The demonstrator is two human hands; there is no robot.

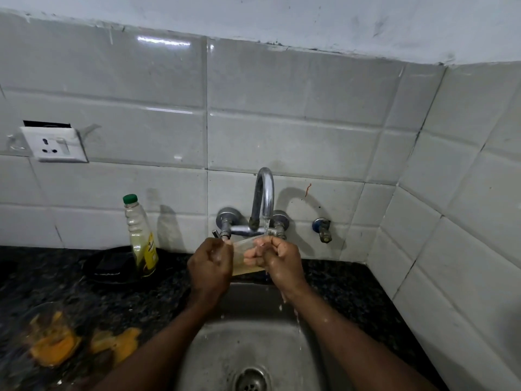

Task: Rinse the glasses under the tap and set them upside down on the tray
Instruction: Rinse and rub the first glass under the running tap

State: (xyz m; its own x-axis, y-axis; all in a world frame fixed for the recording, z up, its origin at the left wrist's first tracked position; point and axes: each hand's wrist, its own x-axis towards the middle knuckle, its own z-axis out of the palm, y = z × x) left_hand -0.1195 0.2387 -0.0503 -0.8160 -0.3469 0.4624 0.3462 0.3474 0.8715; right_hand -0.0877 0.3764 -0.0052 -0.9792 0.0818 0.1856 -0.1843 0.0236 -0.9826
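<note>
A clear glass point(242, 256) with yellowish liquid at its bottom is held between both hands above the steel sink point(222, 348). My left hand point(210, 266) grips its left side. My right hand point(277, 261) holds its right side, fingers curled over the rim. Water runs from the chrome tap point(263, 197) onto the glass and my right hand, and drips off my right wrist. A second glass point(48, 334), blurred and showing orange, stands on the dark counter at the lower left. No tray can be seen.
A bottle with a green cap point(140, 235) stands on the counter left of the tap, beside a dark round object point(111, 268). Orange scraps point(118, 342) lie near the sink's left edge. A wall socket point(53, 145) is at the left. Tiled walls close the right corner.
</note>
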